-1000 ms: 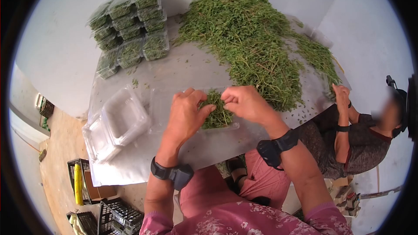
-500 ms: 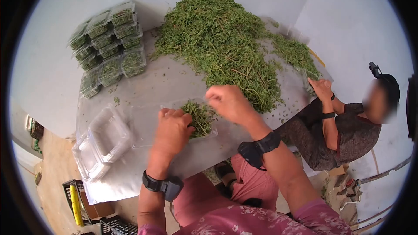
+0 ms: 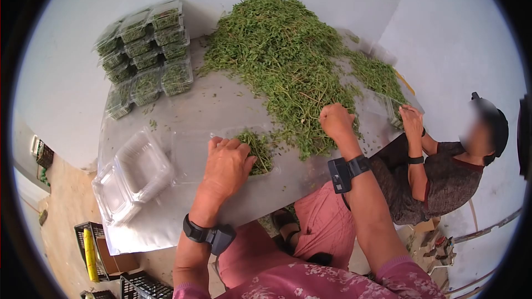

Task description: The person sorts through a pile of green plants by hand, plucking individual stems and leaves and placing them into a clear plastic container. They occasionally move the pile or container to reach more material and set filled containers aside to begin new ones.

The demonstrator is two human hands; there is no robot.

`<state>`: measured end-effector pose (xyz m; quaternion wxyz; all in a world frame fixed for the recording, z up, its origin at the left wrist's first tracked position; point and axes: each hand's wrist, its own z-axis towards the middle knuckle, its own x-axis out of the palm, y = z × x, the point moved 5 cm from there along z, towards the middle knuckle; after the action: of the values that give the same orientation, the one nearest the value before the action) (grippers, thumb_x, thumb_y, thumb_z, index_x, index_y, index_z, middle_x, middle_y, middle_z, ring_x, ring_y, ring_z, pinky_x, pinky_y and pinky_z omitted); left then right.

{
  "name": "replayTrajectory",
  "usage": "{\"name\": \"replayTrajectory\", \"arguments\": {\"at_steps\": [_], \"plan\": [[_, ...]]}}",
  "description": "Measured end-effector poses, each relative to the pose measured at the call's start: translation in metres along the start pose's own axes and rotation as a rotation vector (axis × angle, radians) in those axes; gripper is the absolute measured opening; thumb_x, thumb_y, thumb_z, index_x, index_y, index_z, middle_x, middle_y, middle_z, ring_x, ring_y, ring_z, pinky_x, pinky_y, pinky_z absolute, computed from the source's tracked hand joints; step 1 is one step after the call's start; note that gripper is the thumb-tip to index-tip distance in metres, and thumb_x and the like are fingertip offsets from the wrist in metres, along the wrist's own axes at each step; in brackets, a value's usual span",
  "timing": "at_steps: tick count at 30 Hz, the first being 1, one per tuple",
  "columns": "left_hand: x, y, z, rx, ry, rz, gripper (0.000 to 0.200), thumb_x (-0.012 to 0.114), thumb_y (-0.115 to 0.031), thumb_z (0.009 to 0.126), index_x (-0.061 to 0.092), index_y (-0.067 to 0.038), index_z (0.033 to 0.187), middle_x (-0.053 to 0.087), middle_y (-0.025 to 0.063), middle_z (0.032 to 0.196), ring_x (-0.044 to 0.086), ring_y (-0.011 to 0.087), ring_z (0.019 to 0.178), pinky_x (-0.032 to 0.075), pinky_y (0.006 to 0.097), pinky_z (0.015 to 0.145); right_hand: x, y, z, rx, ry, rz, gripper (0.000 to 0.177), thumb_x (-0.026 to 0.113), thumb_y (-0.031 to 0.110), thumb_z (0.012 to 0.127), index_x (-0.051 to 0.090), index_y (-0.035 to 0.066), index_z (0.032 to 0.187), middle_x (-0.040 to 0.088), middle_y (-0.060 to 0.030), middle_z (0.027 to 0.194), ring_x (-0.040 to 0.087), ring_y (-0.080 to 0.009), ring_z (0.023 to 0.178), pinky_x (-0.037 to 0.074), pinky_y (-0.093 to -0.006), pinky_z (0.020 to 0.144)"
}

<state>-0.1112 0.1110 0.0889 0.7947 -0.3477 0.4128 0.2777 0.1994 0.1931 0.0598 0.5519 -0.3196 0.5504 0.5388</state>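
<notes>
My left hand has its fingers curled at the near-left side of a clear plastic container, whose lid lies folded open on the table. Leafy green stems fill part of the container, right beside my left thumb. My right hand is over the right part of a large heap of leafy greens, fingers closed. Whether it holds stems is hidden.
Filled clear boxes stand stacked at the back left. Empty open plastic boxes lie nested at the left on the table. A co-worker sits at the right, hands at another container. Black crates stand on the floor.
My right hand has moved right, from beside the part-filled container to the heap of greens. My left hand has shifted slightly off the stems. The view has shifted a little.
</notes>
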Motion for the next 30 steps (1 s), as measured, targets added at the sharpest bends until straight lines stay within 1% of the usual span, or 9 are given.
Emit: {"name": "replayTrajectory", "arguments": {"at_steps": [2,5,8,11,14,17,20,23,30], "plan": [[-0.004,0.0,0.001,0.011,-0.07,-0.022,0.006,0.068,-0.01,0.082,0.066,-0.005,0.086,0.06,0.0107,0.082,0.059,0.0313,0.086,0.04,0.0412,0.089,-0.007,0.006,-0.002,-0.02,0.087,-0.032,0.003,0.073,0.01,0.078,0.072,0.009,0.08,0.069,-0.0112,0.082,0.066,-0.0334,0.084,0.046,-0.0523,0.084],[-0.011,-0.001,0.003,0.019,-0.184,-0.04,0.006,0.065,-0.004,0.083,0.065,-0.005,0.089,0.06,0.0107,0.082,0.058,0.0315,0.085,0.041,0.0405,0.087,-0.027,0.015,-0.014,-0.065,0.056,0.439,0.008,0.072,0.013,0.081,0.073,0.006,0.085,0.07,-0.011,0.081,0.066,-0.0247,0.074,0.051,-0.0391,0.072],[-0.017,-0.003,0.003,0.028,-0.263,-0.068,0.009,0.063,-0.001,0.082,0.065,-0.004,0.091,0.06,0.0103,0.082,0.058,0.0312,0.083,0.042,0.0401,0.086,-0.035,0.028,-0.017,-0.105,0.073,0.572,0.012,0.069,0.014,0.086,0.073,0.003,0.091,0.067,-0.0036,0.075,0.059,-0.0112,0.07,0.048,-0.0291,0.065],[-0.018,-0.003,0.004,0.03,-0.287,-0.094,0.01,0.064,-0.001,0.082,0.065,-0.004,0.091,0.06,0.01,0.081,0.058,0.0312,0.082,0.042,0.0399,0.084,-0.032,0.03,-0.014,-0.147,0.141,0.744,0.019,0.067,0.013,0.088,0.071,-0.001,0.1,0.067,-0.0012,0.078,0.056,-0.008,0.07,0.045,-0.027,0.062],[-0.017,-0.002,0.004,0.028,-0.303,-0.11,0.01,0.064,-0.002,0.082,0.065,-0.004,0.091,0.06,0.0099,0.08,0.058,0.0313,0.081,0.043,0.0396,0.083,-0.041,0.043,-0.023,-0.116,0.185,0.986,0.023,0.065,0.014,0.09,0.069,-0.002,0.106,0.067,-0.0019,0.081,0.053,-0.0069,0.068,0.043,-0.0239,0.06],[-0.015,-0.002,0.004,0.029,-0.309,-0.125,0.01,0.064,-0.002,0.082,0.065,-0.004,0.092,0.06,0.0096,0.079,0.058,0.0313,0.08,0.043,0.0394,0.082,-0.043,0.049,-0.027,-0.076,0.288,0.963,0.024,0.064,0.015,0.092,0.068,0.0,0.11,0.067,-0.0023,0.08,0.052,-0.0055,0.066,0.042,-0.0221,0.06],[-0.013,0.0,0.004,0.022,-0.298,-0.127,0.01,0.065,-0.002,0.082,0.065,-0.004,0.091,0.06,0.0094,0.079,0.058,0.031,0.079,0.043,0.0394,0.082,-0.04,0.055,-0.031,-0.066,0.388,1.017,0.024,0.062,0.017,0.094,0.068,0.0,0.109,0.067,-0.0028,0.08,0.053,-0.0052,0.066,0.042,-0.0214,0.06],[-0.012,0.0,0.004,0.022,-0.295,-0.126,0.01,0.065,-0.002,0.082,0.066,-0.004,0.091,0.06,0.0094,0.079,0.058,0.0309,0.078,0.043,0.0393,0.081,-0.047,0.065,-0.037,-0.065,0.445,0.997,0.025,0.062,0.018,0.094,0.067,-0.001,0.109,0.068,-0.004,0.081,0.054,-0.0058,0.067,0.043,-0.0214,0.06],[-0.011,0.0,0.004,0.04,-0.319,-0.125,0.01,0.065,-0.001,0.081,0.066,-0.004,0.09,0.06,0.0093,0.077,0.058,0.031,0.078,0.043,0.039,0.081,-0.048,0.063,-0.044,-0.104,0.527,1.067,0.027,0.06,0.015,0.095,0.064,-0.003,0.115,0.069,-0.0066,0.085,0.059,-0.0081,0.069,0.048,-0.0222,0.063]]}}
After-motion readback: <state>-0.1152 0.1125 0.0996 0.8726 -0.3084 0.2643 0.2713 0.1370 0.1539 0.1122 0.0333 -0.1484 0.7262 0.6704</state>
